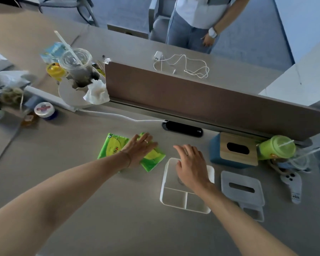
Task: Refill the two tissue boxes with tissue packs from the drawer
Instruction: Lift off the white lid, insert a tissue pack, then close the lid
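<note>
Nearest you on the table sits one white open box with its grey slotted lid lying separately just to its right. Your right hand hovers over the box's far compartment, grip loose, fingers relaxed and holding nothing. Your left hand lies flat, fingers straight, pressing on two green tissue packs that lie side by side left of the box, their long axes running from near-left to far-right. Farther right stands one blue tissue box with a wooden slotted top, against the brown divider.
</note>
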Motion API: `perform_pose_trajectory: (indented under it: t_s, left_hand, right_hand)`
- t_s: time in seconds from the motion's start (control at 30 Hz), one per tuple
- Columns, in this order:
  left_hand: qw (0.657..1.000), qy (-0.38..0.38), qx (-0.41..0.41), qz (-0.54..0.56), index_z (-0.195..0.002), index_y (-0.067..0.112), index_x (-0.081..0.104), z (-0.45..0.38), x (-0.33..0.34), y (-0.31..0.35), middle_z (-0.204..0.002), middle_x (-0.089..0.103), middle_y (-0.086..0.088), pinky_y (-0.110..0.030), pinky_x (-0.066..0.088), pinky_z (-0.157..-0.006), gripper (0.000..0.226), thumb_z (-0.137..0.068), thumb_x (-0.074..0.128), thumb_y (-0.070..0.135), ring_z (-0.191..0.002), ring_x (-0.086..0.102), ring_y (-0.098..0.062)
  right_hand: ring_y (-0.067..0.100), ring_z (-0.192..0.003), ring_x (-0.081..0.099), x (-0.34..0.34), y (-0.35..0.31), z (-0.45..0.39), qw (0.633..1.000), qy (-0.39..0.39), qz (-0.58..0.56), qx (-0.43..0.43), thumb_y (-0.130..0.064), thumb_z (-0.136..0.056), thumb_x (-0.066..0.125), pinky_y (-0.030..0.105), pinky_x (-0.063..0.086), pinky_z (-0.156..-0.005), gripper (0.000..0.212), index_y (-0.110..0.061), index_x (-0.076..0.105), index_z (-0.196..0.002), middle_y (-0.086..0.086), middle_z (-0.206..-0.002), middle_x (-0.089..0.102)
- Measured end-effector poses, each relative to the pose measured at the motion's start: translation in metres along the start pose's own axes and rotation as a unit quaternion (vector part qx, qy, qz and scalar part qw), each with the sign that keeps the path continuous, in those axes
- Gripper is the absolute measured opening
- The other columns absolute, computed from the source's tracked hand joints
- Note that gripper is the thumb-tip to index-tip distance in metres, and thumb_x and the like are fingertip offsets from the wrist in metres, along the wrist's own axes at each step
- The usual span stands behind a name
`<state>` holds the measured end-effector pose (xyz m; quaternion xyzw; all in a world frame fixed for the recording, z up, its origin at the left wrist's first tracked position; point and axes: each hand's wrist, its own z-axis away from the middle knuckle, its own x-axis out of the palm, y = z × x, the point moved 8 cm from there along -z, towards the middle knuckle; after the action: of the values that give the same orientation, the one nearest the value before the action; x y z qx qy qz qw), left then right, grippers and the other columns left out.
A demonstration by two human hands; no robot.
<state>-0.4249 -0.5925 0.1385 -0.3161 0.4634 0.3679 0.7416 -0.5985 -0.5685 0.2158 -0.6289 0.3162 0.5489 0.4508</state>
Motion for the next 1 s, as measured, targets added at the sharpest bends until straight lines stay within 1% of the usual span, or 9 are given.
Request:
perform_pose_trajectory:
  t_s: [0.1, 0.2, 0.27, 0.33, 0.4, 0.5, 0.6, 0.77, 1.0]
  left_hand:
    - [0.993, 0.053, -0.075, 0.081, -0.149, 0.022, 0.031, 0.016, -0.022, -0.006, -0.146, 0.04, -0.015, -0.046, 0.042, -0.1, 0.092, -0.067, 0.071, 0.033, -0.138, 0.035, -0.036]
    - [0.978, 0.106, -0.115, 0.136, -0.145, 0.023, 0.038, 0.032, -0.048, -0.001, -0.134, 0.047, -0.012, -0.043, 0.047, -0.089, 0.098, -0.055, 0.074, 0.039, -0.126, 0.045, -0.035]
    - [0.973, 0.142, -0.116, 0.143, -0.146, 0.024, 0.037, 0.04, -0.07, 0.013, -0.134, 0.046, -0.01, -0.042, 0.048, -0.09, 0.103, -0.052, 0.074, 0.042, -0.125, 0.044, -0.032]
    - [0.972, 0.169, -0.097, 0.133, -0.147, 0.024, 0.036, 0.044, -0.089, 0.031, -0.134, 0.046, -0.009, -0.042, 0.047, -0.09, 0.105, -0.051, 0.075, 0.044, -0.124, 0.044, -0.031]
    - [0.974, 0.179, -0.07, 0.123, -0.146, 0.024, 0.037, 0.044, -0.102, 0.052, -0.132, 0.048, -0.01, -0.042, 0.048, -0.089, 0.104, -0.052, 0.076, 0.046, -0.121, 0.046, -0.031]
    - [0.977, 0.166, -0.05, 0.121, -0.146, 0.026, 0.035, 0.04, -0.109, 0.081, -0.129, 0.049, -0.007, -0.041, 0.048, -0.088, 0.105, -0.053, 0.076, 0.051, -0.117, 0.047, -0.029]
    - [0.978, 0.158, -0.035, 0.134, -0.146, 0.029, 0.033, 0.033, -0.113, 0.112, -0.126, 0.051, -0.005, -0.038, 0.048, -0.087, 0.105, -0.053, 0.073, 0.054, -0.114, 0.048, -0.027]
    - [0.98, 0.13, -0.014, 0.151, -0.146, 0.03, 0.031, 0.021, -0.108, 0.149, -0.126, 0.052, -0.005, -0.038, 0.048, -0.089, 0.104, -0.056, 0.076, 0.055, -0.116, 0.048, -0.027]
    - [0.986, 0.076, -0.003, 0.147, -0.149, 0.027, 0.033, 0.011, -0.084, 0.16, -0.132, 0.049, -0.007, -0.04, 0.049, -0.094, 0.102, -0.058, 0.077, 0.046, -0.117, 0.049, -0.029]
  right_hand:
    - [0.027, -0.104, 0.057, -0.007, -0.002, 0.0, 1.0, 0.016, -0.019, -0.017, -0.016, -0.082, 0.069, 0.039, 0.049, -0.087, 0.058, -0.019, 0.052, -0.138, 0.006, -0.122, 0.058]
    - [0.03, -0.118, 0.054, -0.014, -0.002, 0.005, 0.997, 0.017, -0.062, -0.039, -0.027, -0.083, 0.073, 0.041, 0.049, -0.095, 0.068, -0.021, 0.044, -0.144, 0.009, -0.14, 0.048]
    - [0.031, -0.134, 0.044, -0.019, 0.002, 0.012, 0.992, 0.012, -0.112, -0.058, -0.037, -0.082, 0.076, 0.043, 0.046, -0.103, 0.082, -0.023, 0.036, -0.151, 0.01, -0.153, 0.036]
    - [0.03, -0.145, 0.033, -0.026, 0.011, 0.022, 0.985, 0.009, -0.157, -0.069, -0.047, -0.08, 0.076, 0.041, 0.041, -0.104, 0.093, -0.027, 0.026, -0.157, 0.009, -0.163, 0.024]
    - [0.028, -0.147, 0.029, -0.033, 0.026, 0.036, 0.983, 0.009, -0.167, -0.077, -0.06, -0.077, 0.075, 0.039, 0.039, -0.102, 0.104, -0.028, 0.02, -0.159, 0.008, -0.166, 0.018]
    - [0.026, -0.144, 0.03, -0.035, 0.047, 0.057, 0.989, -0.01, -0.121, -0.088, -0.067, -0.068, 0.078, 0.045, 0.043, -0.104, 0.118, -0.03, 0.014, -0.16, 0.006, -0.164, 0.022]
    - [0.026, -0.138, 0.036, -0.028, 0.062, 0.076, 0.991, -0.023, -0.099, -0.084, -0.066, -0.064, 0.081, 0.046, 0.044, -0.105, 0.123, -0.029, 0.013, -0.16, 0.007, -0.155, 0.034]
    - [0.026, -0.127, 0.046, -0.008, 0.086, 0.099, 0.993, -0.029, -0.103, -0.048, -0.051, -0.068, 0.085, 0.046, 0.055, -0.095, 0.115, -0.028, 0.017, -0.158, 0.01, -0.144, 0.039]
    - [0.032, -0.13, 0.046, 0.015, 0.103, 0.104, 0.996, -0.055, -0.066, -0.037, -0.04, -0.069, 0.085, 0.048, 0.048, -0.105, 0.105, -0.025, 0.027, -0.155, 0.013, -0.149, 0.037]
